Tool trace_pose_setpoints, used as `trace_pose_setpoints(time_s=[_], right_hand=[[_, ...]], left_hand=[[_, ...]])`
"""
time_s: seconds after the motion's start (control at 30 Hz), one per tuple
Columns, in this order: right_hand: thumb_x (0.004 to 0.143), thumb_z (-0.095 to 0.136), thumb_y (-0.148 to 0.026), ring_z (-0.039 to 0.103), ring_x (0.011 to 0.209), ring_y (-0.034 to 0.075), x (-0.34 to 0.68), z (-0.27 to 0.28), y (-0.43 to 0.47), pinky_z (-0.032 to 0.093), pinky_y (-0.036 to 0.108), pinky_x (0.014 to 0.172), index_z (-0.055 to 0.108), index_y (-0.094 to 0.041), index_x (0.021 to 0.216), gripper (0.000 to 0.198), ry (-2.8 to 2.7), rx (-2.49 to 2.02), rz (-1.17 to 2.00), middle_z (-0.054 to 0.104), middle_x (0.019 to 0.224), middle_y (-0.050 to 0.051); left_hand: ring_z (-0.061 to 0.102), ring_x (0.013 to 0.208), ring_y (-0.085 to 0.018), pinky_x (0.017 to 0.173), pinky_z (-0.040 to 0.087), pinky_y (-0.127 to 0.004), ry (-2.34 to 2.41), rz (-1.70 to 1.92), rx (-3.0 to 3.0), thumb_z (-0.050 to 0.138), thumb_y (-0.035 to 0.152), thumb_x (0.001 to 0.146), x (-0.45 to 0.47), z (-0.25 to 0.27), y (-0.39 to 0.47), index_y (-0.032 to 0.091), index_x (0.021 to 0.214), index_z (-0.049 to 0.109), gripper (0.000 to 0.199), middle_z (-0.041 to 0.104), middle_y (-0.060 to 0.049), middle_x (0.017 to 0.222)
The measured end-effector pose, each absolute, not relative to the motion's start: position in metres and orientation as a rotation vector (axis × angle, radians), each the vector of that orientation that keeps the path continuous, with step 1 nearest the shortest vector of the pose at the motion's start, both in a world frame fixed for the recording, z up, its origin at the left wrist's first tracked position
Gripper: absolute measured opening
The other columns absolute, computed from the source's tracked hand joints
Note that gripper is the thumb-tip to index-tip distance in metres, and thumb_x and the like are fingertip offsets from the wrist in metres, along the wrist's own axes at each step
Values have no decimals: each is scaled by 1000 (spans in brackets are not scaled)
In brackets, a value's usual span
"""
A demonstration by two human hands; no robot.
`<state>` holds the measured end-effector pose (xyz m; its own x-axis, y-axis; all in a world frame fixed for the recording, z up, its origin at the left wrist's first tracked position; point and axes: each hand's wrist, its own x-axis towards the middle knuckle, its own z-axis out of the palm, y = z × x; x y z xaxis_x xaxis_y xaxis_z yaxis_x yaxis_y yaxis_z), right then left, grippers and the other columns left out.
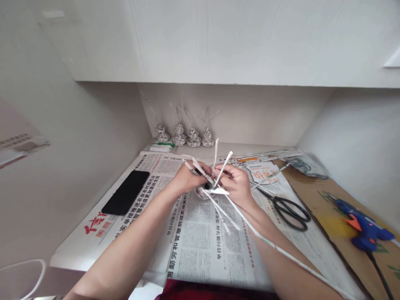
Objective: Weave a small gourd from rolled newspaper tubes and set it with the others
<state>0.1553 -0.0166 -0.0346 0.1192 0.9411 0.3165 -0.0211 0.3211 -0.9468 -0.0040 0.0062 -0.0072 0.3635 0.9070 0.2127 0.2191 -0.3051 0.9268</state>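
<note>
Low over the newspaper, both hands work on a small round weave of rolled paper tubes [201,193], whose white tube ends spread out in several directions. My left hand [190,178] is closed round its left side. My right hand [235,181] is closed, with its fingertips pinching a paper tube at the top of the weave, close to the left fingertips. One long paper tube [273,246] runs from the weave over my right forearm to the lower right. The fingers hide part of the weave, and its dark opening shows between the hands.
Newspaper [196,250] covers the table. A black phone [126,192] lies left; black-handled scissors [291,213] lie right. Farther right, a blue glue gun [364,225] rests on cardboard [319,202]. Several gourd-shaped weaves [194,137] stand at the back wall, beneath an overhanging cabinet [204,40].
</note>
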Motion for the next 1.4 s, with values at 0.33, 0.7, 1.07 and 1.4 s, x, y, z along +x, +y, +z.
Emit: trace_pose_setpoints(time_s=[0.33,0.7,1.07,1.4], right_hand=[[71,69,-23,64,59,14,172,-36,-13,48,25,54,66,-23,86,15,-1523,-1107,994,70,75,-1],[72,72,-37,59,55,15,153,-35,-22,45,25,48,68,-23,80,17,-1263,-1080,1101,66,66,-1],[75,65,-43,54,49,15,156,-55,-12,41,26,48,60,-24,69,21,-1267,-1156,1009,62,56,-3],[59,75,-36,54,51,13,147,-49,-12,33,22,42,67,-18,75,25,-845,-1065,1314,64,60,-1]], left_hand=[[58,62,-13,59,45,-24,1231,1129,1731,70,19,61,-13,-12,22,14,68,66,9,66,-1,66],[58,63,-14,59,45,-23,1236,1116,1731,68,17,60,-13,-11,21,14,68,67,8,66,-1,66],[59,62,-15,58,45,-24,1244,1111,1782,69,19,63,-10,-11,18,15,65,65,6,65,0,62],[60,70,-16,67,47,-25,1194,1154,1923,57,13,68,-4,-12,13,17,70,62,6,66,-2,71]])
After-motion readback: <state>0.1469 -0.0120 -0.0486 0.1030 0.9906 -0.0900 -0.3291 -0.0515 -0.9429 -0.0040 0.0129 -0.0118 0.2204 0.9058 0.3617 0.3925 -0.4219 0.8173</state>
